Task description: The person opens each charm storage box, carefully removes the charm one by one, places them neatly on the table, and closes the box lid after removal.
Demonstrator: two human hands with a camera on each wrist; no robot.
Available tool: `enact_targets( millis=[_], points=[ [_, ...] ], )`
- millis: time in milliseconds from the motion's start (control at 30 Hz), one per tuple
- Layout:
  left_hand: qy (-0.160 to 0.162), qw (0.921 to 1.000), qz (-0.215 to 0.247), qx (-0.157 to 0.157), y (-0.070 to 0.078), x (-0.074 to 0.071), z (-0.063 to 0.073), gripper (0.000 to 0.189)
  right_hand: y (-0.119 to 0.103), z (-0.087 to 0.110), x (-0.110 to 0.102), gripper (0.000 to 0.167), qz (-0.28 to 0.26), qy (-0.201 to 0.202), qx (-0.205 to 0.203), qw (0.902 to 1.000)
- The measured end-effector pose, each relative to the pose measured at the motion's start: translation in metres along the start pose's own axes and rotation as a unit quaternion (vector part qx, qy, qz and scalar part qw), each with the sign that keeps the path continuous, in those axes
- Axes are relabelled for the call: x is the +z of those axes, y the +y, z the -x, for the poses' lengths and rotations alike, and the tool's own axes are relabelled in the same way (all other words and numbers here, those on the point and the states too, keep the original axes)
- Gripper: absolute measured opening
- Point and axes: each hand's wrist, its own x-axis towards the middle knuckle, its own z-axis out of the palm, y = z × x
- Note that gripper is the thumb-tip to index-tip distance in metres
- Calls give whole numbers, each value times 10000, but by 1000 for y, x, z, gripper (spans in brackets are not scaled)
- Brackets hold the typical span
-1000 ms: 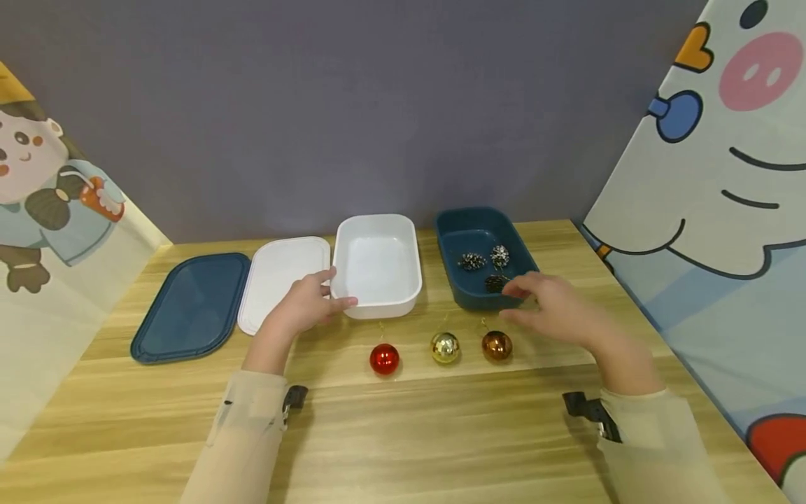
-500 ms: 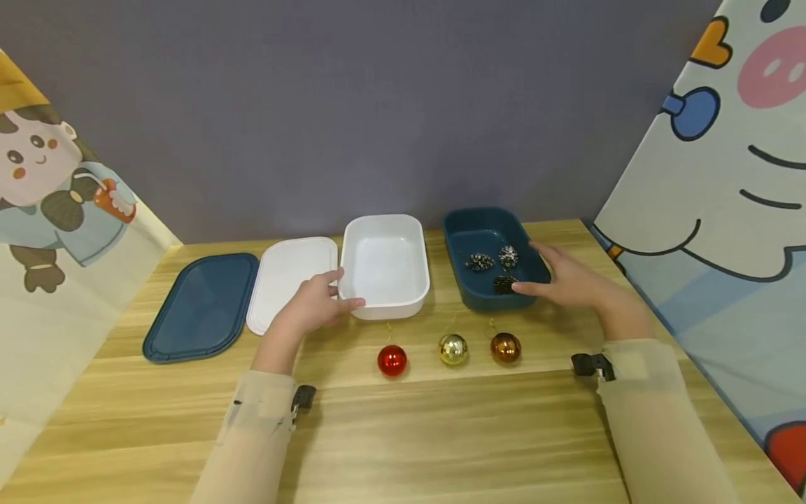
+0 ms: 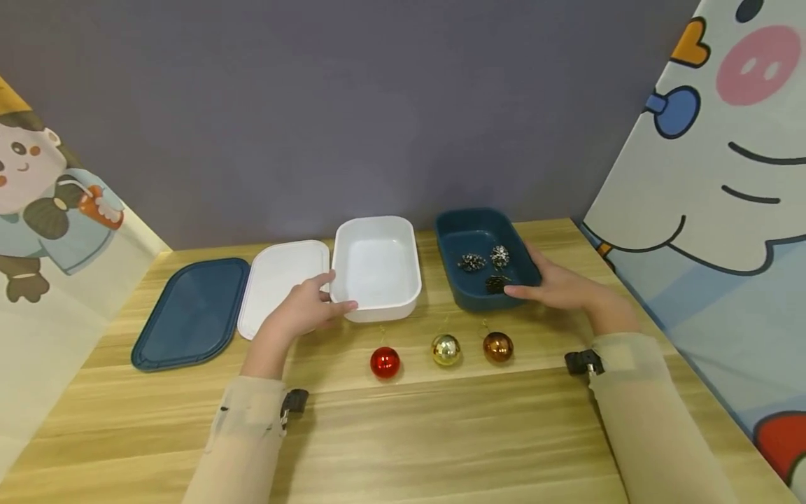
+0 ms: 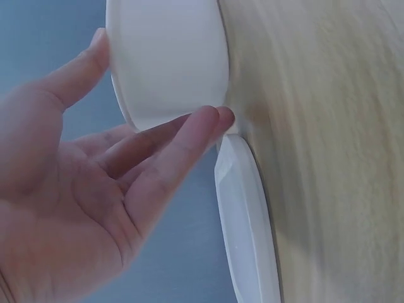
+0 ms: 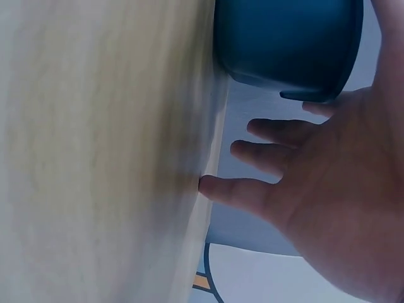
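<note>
At the far edge of the table [image 3: 441,441], two boxes [image 3: 378,262] were touched by a spread left hand [image 3: 307,306] and spread right hand [image 3: 557,283], both partly hidden; three pinecones [image 3: 471,262], three baubles [image 3: 446,350], two lids [image 3: 191,313] were counted.

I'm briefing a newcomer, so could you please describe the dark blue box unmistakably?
On the wooden table, near the grey wall, find the white box. The dark blue box stands right of it; unlike the white box and flat blue lid, it holds three pine cones.
</note>
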Motion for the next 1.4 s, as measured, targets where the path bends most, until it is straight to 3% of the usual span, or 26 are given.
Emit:
enact_targets(
  millis=[300,567,667,800,967,1067,1233,1400],
  points=[
    [-77,9992,-365,115,2,0,1,97,-1,0,1,121,40,-132,183,9997],
    [275,9903,-1333,293,4,-11,11,94,-7,-9,6,121,156,-335,185,9991],
    [431,9817,-1790,476,24,-15,10,92,-7,-8,6,122,158,-392,244,9988],
    [464,9634,-2503,838,72,-13,3,88,-5,-2,3,124,137,-387,344,9986],
    [187,9345,-3244,1452,132,6,-12,77,-3,2,1,126,56,-371,297,9989],
    [13,9181,-3542,1781,158,22,-25,71,-2,3,0,125,84,-339,265,9990],
    [-256,9042,-3735,2056,176,51,-56,66,-1,1,3,125,17,-342,292,9990],
    [-391,9087,-3617,2048,176,76,-83,63,0,1,4,125,-120,-293,310,9990]
  ],
)
